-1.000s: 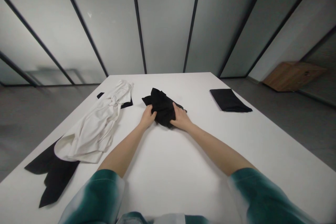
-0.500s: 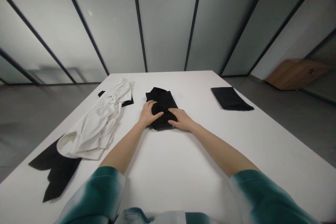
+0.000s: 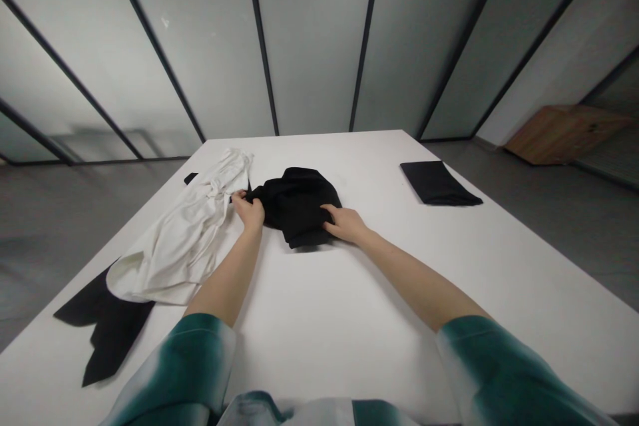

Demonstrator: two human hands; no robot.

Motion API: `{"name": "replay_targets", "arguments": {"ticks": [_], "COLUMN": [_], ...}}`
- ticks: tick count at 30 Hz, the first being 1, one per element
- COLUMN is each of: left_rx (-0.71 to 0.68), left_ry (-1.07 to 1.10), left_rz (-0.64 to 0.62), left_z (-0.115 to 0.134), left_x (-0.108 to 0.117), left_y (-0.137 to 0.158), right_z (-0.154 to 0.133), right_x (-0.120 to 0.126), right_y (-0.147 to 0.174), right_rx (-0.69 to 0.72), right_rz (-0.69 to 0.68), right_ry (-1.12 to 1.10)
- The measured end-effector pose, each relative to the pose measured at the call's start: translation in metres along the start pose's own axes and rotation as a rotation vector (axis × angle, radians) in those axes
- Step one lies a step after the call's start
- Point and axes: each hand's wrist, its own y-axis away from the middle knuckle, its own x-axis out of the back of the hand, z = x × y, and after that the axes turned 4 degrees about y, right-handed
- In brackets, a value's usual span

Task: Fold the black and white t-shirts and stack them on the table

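Note:
A black garment [image 3: 302,203] lies bunched in the middle of the white table, its exact kind unclear. My left hand [image 3: 248,209] pinches a part of it that is drawn out to the left, beside the white garment. On the right edge of the same black garment, my right hand [image 3: 345,221] is closed with thumb and fingers gripping the cloth. The white garment [image 3: 187,233] lies stretched out and wrinkled to the left of my left hand, on top of dark cloth.
Black cloth [image 3: 112,333] sticks out beneath the white garment at the table's left edge. A neatly folded black garment [image 3: 439,183] rests at the right on the white table [image 3: 379,339]. Beyond stand frosted glass panels [image 3: 314,40]; a wooden board [image 3: 559,135] is on the floor at right.
My left hand has moved left, pulling part of the black garment out from the folded bundle. The garment is now wider and looser. My right hand stays at its right edge.

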Motion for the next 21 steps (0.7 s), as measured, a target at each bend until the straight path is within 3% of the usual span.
{"name": "replay_targets", "arguments": {"ticks": [3,9,13,15,17,21], "left_rx": [-0.214,-0.648,-0.742,-0.683,-0.588,-0.427], "left_ry": [-0.085,-0.197,-0.215,-0.225,-0.23,-0.308], "left_rz": [-0.045,-0.71,-0.918,-0.951,-0.897,-0.593], "left_z": [0.017,0.063,0.065,0.058,0.05,0.032], "left_x": [0.006,0.008,0.004,0.0,-0.003,-0.009], "left_y": [0.011,0.062,0.074,0.072,0.067,0.054], "right_z": [0.004,0.018,0.022,0.023,0.023,0.021], "right_x": [-0.003,-0.012,-0.015,-0.014,-0.013,-0.011], "right_y": [-0.003,-0.006,-0.005,-0.005,-0.005,-0.005], "right_rx": [-0.011,-0.091,-0.039,0.061,0.105,-0.018], "right_rz": [0.028,0.189,0.383,0.43,0.406,0.256], "right_ry": [0.019,-0.134,-0.325,-0.406,-0.462,-0.515]}}
